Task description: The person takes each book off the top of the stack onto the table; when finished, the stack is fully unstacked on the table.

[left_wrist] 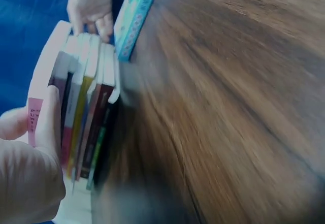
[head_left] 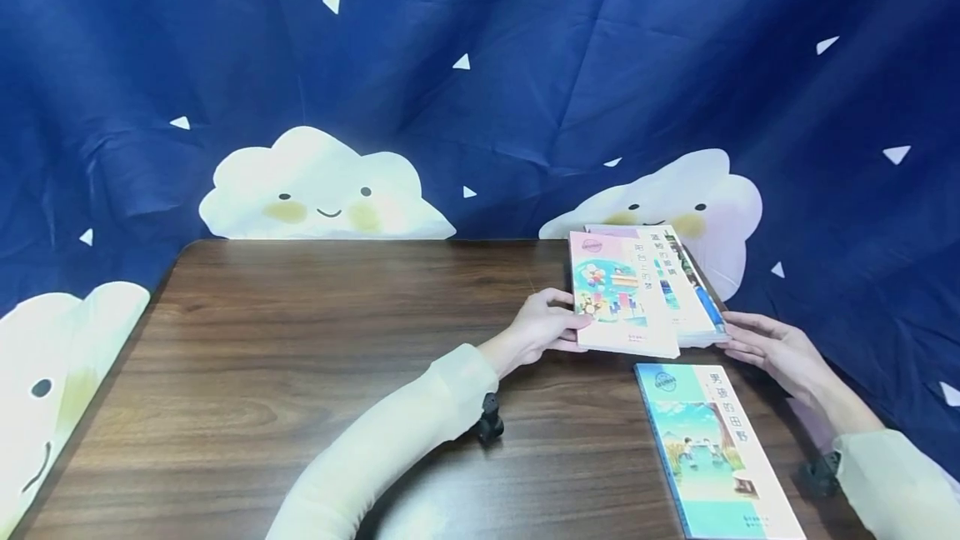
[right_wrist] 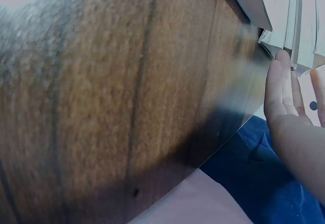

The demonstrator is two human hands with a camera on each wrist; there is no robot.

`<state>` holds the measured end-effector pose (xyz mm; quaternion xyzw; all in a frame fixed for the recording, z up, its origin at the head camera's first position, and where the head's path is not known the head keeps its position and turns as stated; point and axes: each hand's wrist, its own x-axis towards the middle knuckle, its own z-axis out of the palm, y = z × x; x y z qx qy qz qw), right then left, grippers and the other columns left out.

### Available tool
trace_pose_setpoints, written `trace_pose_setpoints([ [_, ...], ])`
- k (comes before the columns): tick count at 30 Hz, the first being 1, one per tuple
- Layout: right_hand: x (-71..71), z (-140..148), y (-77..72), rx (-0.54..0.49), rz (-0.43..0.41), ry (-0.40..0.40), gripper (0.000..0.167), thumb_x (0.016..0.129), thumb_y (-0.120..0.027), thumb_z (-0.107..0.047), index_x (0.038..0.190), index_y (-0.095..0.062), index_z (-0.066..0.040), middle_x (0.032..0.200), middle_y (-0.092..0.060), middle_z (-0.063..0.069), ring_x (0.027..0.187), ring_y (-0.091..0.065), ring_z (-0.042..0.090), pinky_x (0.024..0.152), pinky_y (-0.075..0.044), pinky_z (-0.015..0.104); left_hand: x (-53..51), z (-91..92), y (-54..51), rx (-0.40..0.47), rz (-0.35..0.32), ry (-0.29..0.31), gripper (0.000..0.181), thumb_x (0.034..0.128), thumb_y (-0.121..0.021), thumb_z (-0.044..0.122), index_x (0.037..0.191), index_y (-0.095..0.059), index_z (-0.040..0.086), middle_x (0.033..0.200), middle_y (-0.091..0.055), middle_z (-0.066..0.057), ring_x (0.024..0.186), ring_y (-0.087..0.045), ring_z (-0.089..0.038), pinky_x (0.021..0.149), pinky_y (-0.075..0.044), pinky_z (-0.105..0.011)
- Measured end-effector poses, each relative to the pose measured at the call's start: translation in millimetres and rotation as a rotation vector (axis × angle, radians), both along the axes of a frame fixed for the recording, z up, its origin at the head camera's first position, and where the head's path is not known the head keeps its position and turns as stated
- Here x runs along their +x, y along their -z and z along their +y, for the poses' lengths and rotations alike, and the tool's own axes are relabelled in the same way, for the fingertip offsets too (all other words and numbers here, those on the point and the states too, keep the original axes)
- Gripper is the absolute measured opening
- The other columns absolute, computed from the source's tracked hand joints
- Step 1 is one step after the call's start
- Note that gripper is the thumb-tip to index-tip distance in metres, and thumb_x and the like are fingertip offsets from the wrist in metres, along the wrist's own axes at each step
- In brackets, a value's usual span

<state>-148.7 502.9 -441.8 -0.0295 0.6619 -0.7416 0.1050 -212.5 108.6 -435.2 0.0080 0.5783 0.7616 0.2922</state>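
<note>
A stack of several books (head_left: 688,294) lies at the far right of the table, their spines (left_wrist: 84,117) showing in the left wrist view. On top, a paperback with a pink and light-blue cover (head_left: 615,294) sits askew, jutting toward the left and front. My left hand (head_left: 542,328) pinches this top book at its left edge, thumb on the cover and fingers lower down. At the stack's right front corner, my right hand (head_left: 780,354) touches the books with extended fingers (right_wrist: 275,82). Their exact contact is partly hidden.
A blue-green book (head_left: 701,440) with a picture cover lies face up in front of the stack, near my right forearm. The wooden table (head_left: 315,340) extends to the left. Behind it hangs a dark blue curtain (head_left: 420,90) with clouds.
</note>
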Motion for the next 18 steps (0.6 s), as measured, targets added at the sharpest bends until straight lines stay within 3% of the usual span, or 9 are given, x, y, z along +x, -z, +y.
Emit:
trace_pose_setpoints([
  [12, 1.3, 1.5, 1.3, 0.026, 0.006, 0.022, 0.036, 0.108, -0.053, 0.001, 0.123, -0.074, -0.024, 0.114, -0.08, -0.008, 0.1, -0.08, 0.012, 0.088, -0.068, 0.024, -4.2, -41.2, 2.6, 0.0, 0.006, -0.121, 0.046, 0.095, -0.073, -0.003, 0.137, -0.055, 0.002, 0.108, -0.077, -0.019, 0.075, -0.077, -0.018, 0.08, -0.072, -0.04],
  [18, -0.2, 0.3, 1.3, 0.027, 0.016, 0.024, 0.036, 0.108, -0.053, 0.002, 0.124, -0.074, -0.022, 0.114, -0.081, -0.008, 0.101, -0.079, 0.009, 0.088, -0.068, 0.024, -10.3, -57.2, 13.7, -0.032, -0.004, -0.161, 0.048, 0.0948, -0.072, -0.004, 0.139, -0.053, -0.001, 0.092, -0.072, -0.01, 0.067, -0.071, -0.013, 0.076, -0.072, -0.036],
])
